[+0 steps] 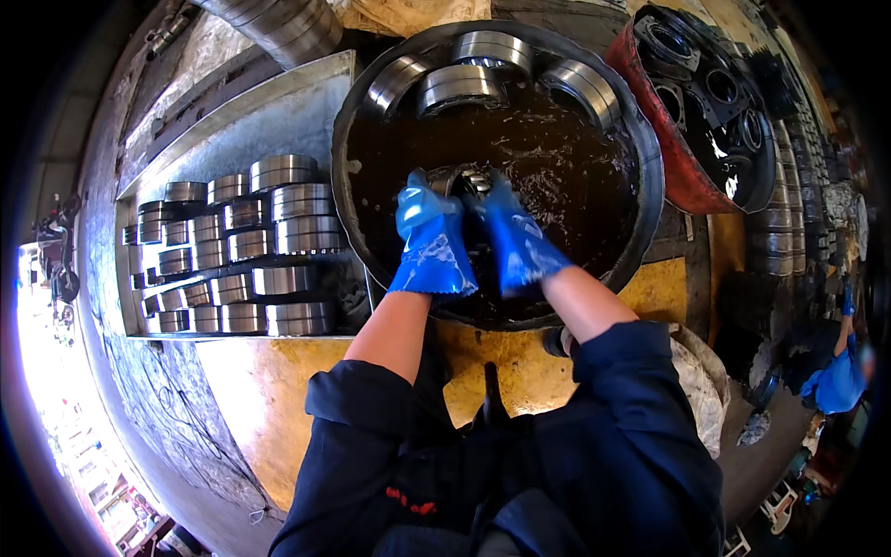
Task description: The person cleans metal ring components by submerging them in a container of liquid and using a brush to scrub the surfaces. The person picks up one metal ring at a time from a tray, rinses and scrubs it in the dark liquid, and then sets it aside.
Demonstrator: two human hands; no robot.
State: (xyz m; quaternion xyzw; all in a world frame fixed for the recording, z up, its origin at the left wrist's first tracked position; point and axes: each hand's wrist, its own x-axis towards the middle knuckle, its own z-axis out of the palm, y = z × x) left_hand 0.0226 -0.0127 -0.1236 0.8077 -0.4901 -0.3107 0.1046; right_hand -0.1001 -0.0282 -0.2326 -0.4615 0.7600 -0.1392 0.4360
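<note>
Both my hands wear blue rubber gloves and reach into a large round metal tub (652, 186) of dark brown liquid. My left hand (427, 218) and my right hand (512, 227) close from either side on a dark bearing (474, 178) with shiny rollers. Much of it is hidden by the gloves and the liquid. Several shiny steel bearing rings stand along the tub's far side, among them a wide ring (461, 88), one at the left (397, 82) and one at the right (587, 91).
At the left a metal tray (237, 90) holds rows of steel bearing rings (306, 234). A red tub (647, 130) of dark metal parts stands at the far right. Stacked ring-shaped parts (778, 232) line the right. A person in blue (835, 382) is beyond them.
</note>
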